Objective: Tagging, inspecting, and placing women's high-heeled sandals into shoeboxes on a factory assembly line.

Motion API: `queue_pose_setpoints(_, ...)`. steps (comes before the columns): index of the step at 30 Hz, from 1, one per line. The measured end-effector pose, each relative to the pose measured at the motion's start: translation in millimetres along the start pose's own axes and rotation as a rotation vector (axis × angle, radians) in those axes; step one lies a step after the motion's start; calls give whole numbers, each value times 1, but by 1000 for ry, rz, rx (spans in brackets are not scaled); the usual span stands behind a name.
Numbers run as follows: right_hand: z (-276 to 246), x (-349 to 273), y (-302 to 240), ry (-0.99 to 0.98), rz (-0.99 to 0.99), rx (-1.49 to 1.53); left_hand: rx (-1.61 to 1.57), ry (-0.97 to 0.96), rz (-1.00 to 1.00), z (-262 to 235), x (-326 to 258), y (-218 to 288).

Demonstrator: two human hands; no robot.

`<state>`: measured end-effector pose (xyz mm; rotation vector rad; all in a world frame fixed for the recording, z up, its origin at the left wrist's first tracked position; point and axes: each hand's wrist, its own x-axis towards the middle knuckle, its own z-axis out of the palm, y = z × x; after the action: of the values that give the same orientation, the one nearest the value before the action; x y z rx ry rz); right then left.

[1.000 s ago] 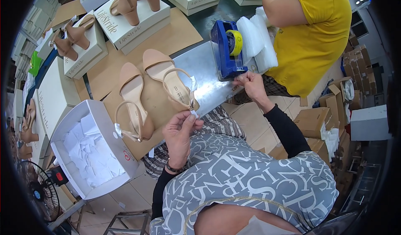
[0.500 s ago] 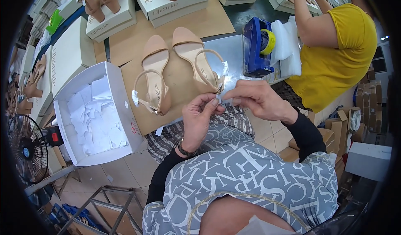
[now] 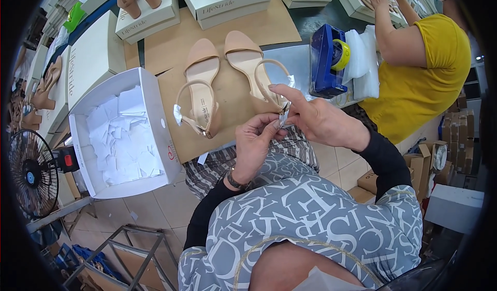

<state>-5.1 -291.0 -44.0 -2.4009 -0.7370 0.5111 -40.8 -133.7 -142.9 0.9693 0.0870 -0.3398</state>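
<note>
Sandals (image 3: 203, 76) — two, tan — stand on one brown sheet (image 3: 228, 97). The left hand (image 3: 253, 145) pinches one white strip (image 3: 283, 118) by the right sandal's heel (image 3: 264, 105); the right hand (image 3: 330, 123), half curled there, hides its grip.

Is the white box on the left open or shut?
Open: no lid covers the white box, and loose white paper slips show inside.

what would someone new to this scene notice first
Probably the yellow shirt at upper right, with a blue tape dispenser to its left. Then two beige sandals at upper centre, the left hand and right hand meeting by the right-hand one's heel end. A white box of paper scraps stands at left.
</note>
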Motion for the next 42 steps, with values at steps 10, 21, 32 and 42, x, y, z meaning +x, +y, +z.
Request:
queue_pose_setpoints(10, 0, -2, -8, 95, -72, 119, -30, -14, -3, -2, 0, -1)
queue_pose_setpoints(21, 8, 2, 0, 122, -51, 1, 7, -25, -3, -2, 1, -2)
queue_pose_setpoints(32, 8, 3, 0, 87, -18, -81, 0, -44, -1, -4, 1, -1)
queue_pose_setpoints(42, 8, 2, 0, 96, -60, -60, 23, -86, 66, 0, 1, 5)
